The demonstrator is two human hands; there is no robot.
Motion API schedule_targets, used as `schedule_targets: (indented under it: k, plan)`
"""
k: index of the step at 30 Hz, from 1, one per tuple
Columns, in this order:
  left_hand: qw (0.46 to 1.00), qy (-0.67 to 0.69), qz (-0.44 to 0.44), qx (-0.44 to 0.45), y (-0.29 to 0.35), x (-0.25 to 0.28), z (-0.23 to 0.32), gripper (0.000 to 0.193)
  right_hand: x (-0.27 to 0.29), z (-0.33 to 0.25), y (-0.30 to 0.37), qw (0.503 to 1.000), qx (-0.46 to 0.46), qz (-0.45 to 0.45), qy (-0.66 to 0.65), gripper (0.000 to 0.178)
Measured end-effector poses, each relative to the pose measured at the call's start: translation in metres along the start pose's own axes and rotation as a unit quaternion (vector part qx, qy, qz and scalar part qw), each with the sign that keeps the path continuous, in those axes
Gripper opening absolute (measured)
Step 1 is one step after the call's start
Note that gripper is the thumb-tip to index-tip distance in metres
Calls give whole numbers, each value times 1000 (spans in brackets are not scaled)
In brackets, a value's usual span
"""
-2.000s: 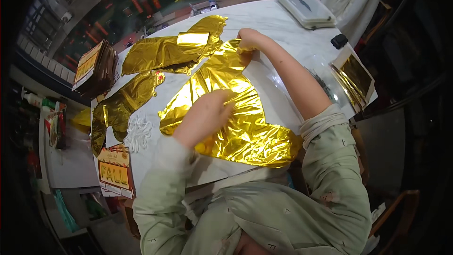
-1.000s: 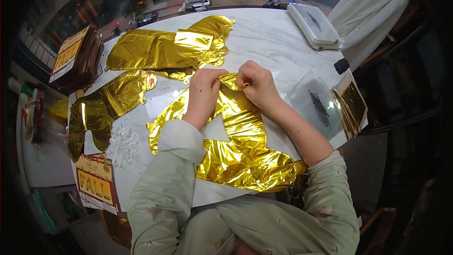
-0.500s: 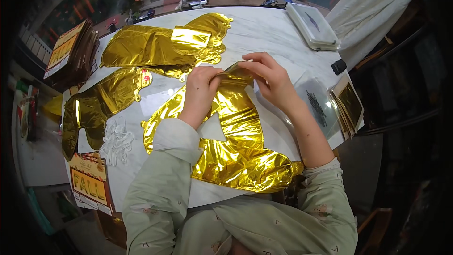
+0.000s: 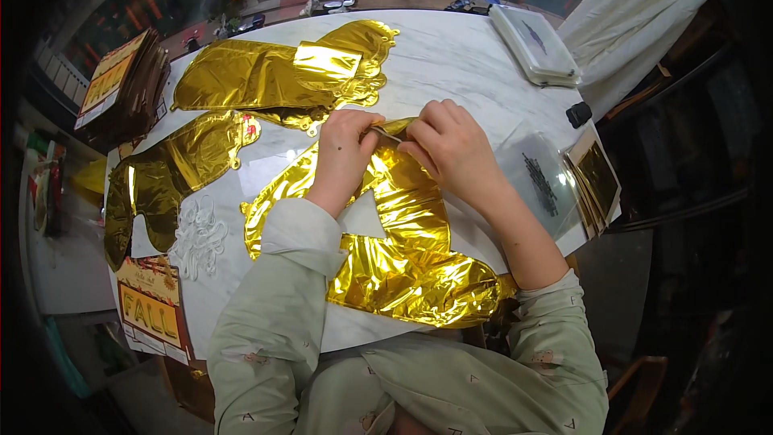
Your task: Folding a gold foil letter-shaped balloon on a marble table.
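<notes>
A shiny gold foil balloon (image 4: 412, 209), flat and creased, lies in front of me with a triangular gap in its middle. My left hand (image 4: 342, 153) pinches the far end of it between thumb and fingers. Close beside it, my right hand (image 4: 452, 149) has its fingers closed on the same folded edge, which is raised and turned up. The fingertips partly hide that edge. Two groups of flat gold foil balloons lie beyond and to the left: the far balloons (image 4: 241, 76) and a left balloon (image 4: 181, 165) with a red mark on its end.
White cords (image 4: 199, 238) lie in a tangle at the left, above a printed card (image 4: 153, 306). A stack of printed cards (image 4: 121, 89) stands at the far left. On the right are a clear bag with dark strips (image 4: 539, 181), brown packets (image 4: 594, 181), a black object (image 4: 578, 114) and a plastic case (image 4: 533, 44).
My right hand has come down and closer to my left, its raised fingers now curled onto the foil edge. The left hand stays almost in place.
</notes>
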State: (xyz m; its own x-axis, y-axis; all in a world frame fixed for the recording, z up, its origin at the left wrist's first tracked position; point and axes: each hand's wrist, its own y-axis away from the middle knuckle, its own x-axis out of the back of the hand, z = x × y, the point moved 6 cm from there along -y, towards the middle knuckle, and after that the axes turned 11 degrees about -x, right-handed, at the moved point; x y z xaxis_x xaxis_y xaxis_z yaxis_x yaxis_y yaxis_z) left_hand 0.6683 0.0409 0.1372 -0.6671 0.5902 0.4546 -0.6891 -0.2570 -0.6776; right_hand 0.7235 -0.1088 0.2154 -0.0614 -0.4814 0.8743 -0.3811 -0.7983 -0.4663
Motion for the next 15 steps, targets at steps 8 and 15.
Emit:
schedule_targets:
  k: [8, 15]
  plan:
    - [999, -27, -38, -17, 0, -2, 5, 31, 0, 14, 1, 999, 27, 43, 19, 26]
    - [1000, -2, -7, -11, -3, 1, 7, 22, -25, 39, 2, 998, -35, 12, -47, 27]
